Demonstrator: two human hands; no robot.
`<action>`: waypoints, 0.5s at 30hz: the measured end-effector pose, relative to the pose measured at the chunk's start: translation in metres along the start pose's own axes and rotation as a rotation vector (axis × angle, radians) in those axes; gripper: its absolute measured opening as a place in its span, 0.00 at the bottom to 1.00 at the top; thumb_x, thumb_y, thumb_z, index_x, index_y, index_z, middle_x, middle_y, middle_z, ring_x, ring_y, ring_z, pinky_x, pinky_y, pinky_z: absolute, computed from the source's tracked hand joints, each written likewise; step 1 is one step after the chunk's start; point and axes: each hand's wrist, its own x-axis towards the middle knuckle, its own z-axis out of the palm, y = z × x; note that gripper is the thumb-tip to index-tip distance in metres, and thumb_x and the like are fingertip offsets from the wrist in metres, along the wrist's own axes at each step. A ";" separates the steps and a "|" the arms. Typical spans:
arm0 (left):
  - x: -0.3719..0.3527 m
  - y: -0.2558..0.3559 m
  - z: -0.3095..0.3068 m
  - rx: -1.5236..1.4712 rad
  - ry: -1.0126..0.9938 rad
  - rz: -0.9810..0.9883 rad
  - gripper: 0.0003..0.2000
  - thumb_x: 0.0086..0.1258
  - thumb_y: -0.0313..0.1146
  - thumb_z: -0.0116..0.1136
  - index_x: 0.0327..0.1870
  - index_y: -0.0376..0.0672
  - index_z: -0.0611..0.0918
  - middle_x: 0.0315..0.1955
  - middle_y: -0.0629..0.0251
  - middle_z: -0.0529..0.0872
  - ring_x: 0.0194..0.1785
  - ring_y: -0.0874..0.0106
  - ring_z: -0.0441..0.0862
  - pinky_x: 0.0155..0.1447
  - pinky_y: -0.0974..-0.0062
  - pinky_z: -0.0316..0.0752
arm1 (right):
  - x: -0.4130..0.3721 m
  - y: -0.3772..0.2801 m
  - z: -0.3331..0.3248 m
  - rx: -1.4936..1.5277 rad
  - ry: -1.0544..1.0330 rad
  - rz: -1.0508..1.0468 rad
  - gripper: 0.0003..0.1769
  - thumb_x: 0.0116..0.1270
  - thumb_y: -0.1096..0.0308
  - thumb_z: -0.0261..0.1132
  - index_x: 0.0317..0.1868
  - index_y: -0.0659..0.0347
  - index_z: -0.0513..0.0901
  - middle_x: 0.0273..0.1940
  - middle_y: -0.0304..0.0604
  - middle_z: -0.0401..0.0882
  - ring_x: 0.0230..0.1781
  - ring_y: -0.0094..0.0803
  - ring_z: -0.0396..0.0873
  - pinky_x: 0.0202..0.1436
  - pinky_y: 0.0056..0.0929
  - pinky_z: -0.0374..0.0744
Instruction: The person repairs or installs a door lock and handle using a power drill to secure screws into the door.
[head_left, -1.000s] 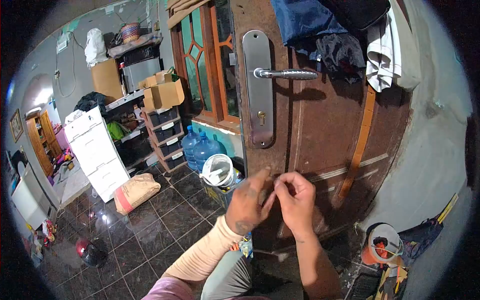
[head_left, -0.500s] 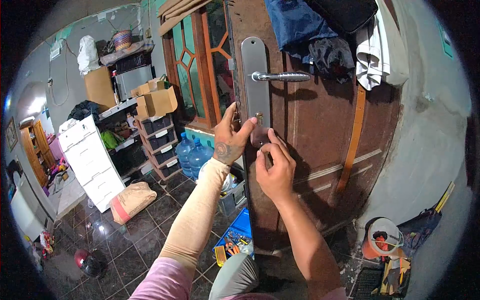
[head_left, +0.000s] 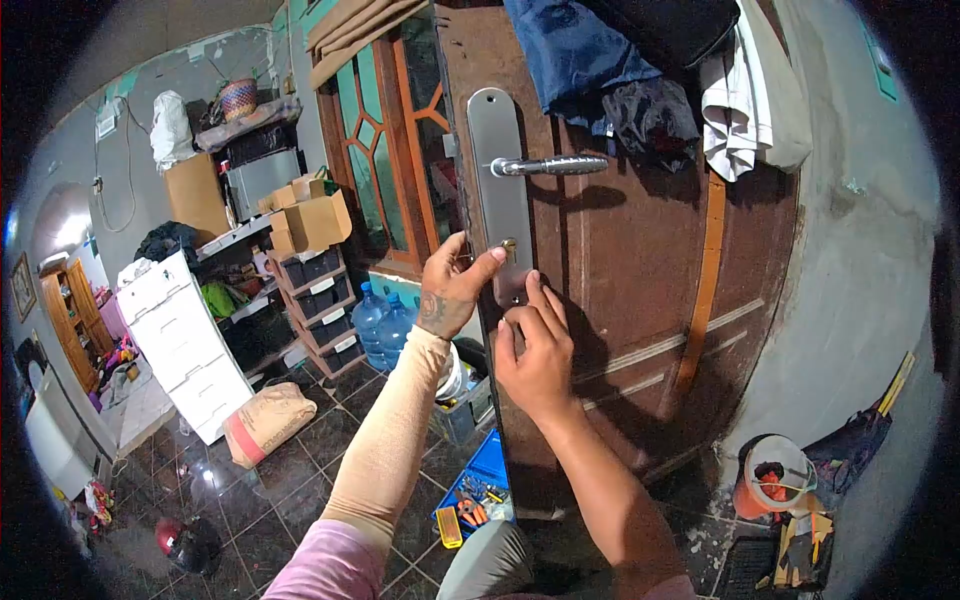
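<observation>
Head view: we are bracing our left hand (head_left: 450,290) on the door (head_left: 640,300), fingers curling round its free edge, thumb pressing the upright lock plate (head_left: 490,120) beside the keyhole (head_left: 509,245). Just below the thumb, our right hand (head_left: 535,355) is bunching its fingertips against the plate's lower end; whether they are pinching anything we cannot tell. Open room is lying left of the fingers, past the edge.

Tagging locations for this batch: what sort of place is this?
Probably a lived-in home's cluttered storage area: a wooden door draped with clothes, water jugs on the tiled floor, stacked cardboard boxes.
</observation>
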 end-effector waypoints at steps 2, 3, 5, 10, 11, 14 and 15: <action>0.001 0.004 0.000 0.059 -0.005 0.034 0.16 0.71 0.36 0.66 0.52 0.35 0.82 0.40 0.70 0.86 0.41 0.82 0.77 0.46 0.81 0.73 | 0.002 0.005 -0.004 0.118 0.018 0.063 0.05 0.63 0.75 0.65 0.36 0.67 0.78 0.62 0.67 0.76 0.60 0.63 0.77 0.63 0.48 0.77; 0.002 0.008 0.001 0.090 -0.007 0.040 0.15 0.71 0.37 0.66 0.51 0.35 0.82 0.39 0.71 0.85 0.40 0.82 0.77 0.45 0.82 0.73 | 0.003 0.008 -0.008 0.177 0.024 0.095 0.04 0.63 0.75 0.65 0.36 0.67 0.78 0.61 0.66 0.77 0.59 0.61 0.78 0.62 0.46 0.77; 0.002 0.013 0.000 0.151 -0.011 0.043 0.14 0.70 0.38 0.67 0.49 0.36 0.83 0.37 0.72 0.85 0.38 0.83 0.76 0.43 0.82 0.72 | -0.001 0.025 -0.008 0.457 0.038 0.290 0.05 0.65 0.76 0.65 0.39 0.68 0.79 0.55 0.59 0.84 0.51 0.46 0.86 0.54 0.36 0.80; 0.002 0.007 -0.001 0.183 0.011 0.091 0.20 0.70 0.38 0.68 0.55 0.35 0.78 0.41 0.68 0.84 0.39 0.81 0.74 0.42 0.82 0.71 | 0.006 0.022 -0.031 0.604 0.041 0.504 0.02 0.70 0.78 0.62 0.42 0.67 0.77 0.36 0.43 0.83 0.33 0.25 0.82 0.37 0.25 0.81; 0.003 0.001 0.000 0.166 0.031 0.133 0.21 0.70 0.39 0.68 0.56 0.35 0.77 0.43 0.66 0.84 0.39 0.81 0.74 0.42 0.81 0.71 | 0.010 0.018 -0.037 0.687 0.014 0.577 0.02 0.71 0.78 0.61 0.42 0.67 0.77 0.34 0.40 0.82 0.31 0.23 0.81 0.34 0.23 0.80; 0.006 -0.007 -0.002 0.114 0.021 0.155 0.29 0.68 0.34 0.69 0.65 0.36 0.69 0.47 0.59 0.83 0.47 0.73 0.81 0.50 0.75 0.77 | 0.036 -0.002 -0.049 0.698 0.021 0.537 0.02 0.72 0.78 0.62 0.42 0.66 0.77 0.29 0.35 0.78 0.27 0.18 0.78 0.29 0.19 0.77; 0.006 -0.004 -0.001 0.082 0.021 0.148 0.30 0.67 0.33 0.70 0.66 0.37 0.68 0.48 0.58 0.84 0.48 0.70 0.83 0.52 0.73 0.79 | 0.042 -0.005 -0.054 0.689 0.007 0.523 0.02 0.71 0.77 0.63 0.42 0.66 0.77 0.29 0.36 0.78 0.27 0.19 0.78 0.30 0.19 0.78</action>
